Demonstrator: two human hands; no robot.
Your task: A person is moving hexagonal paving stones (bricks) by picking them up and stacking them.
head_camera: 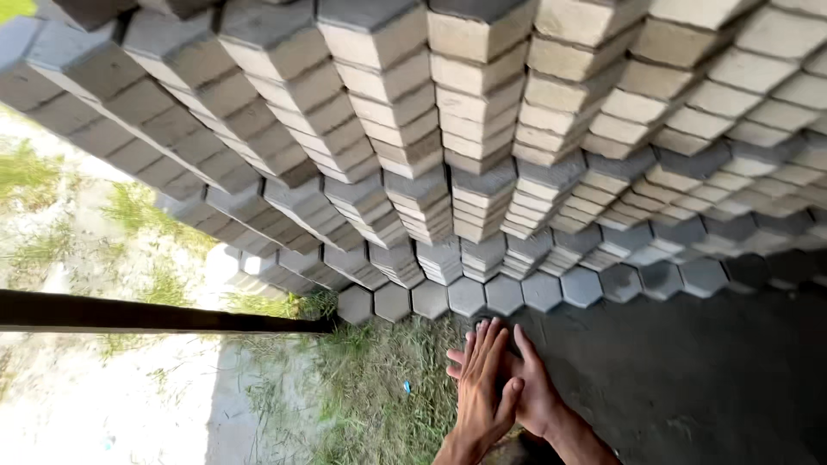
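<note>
My left hand [481, 392] and my right hand [536, 394] meet low in the view, palms pressed flat against each other with fingers stretched out. Neither hand holds anything. Just beyond the fingertips lies the bottom row of grey hexagonal paving blocks [466, 295]. Above that row, tall stacks of the same hexagonal blocks [448, 155] rise in many columns across the whole upper view. The hands are a short way from the blocks and do not touch them.
A dark straight bar [155, 314] runs in from the left edge to the foot of the stacks. Grass [379, 387] grows under my hands, pale sandy ground [103, 405] lies at the left, and a dark concrete surface [689, 379] at the right.
</note>
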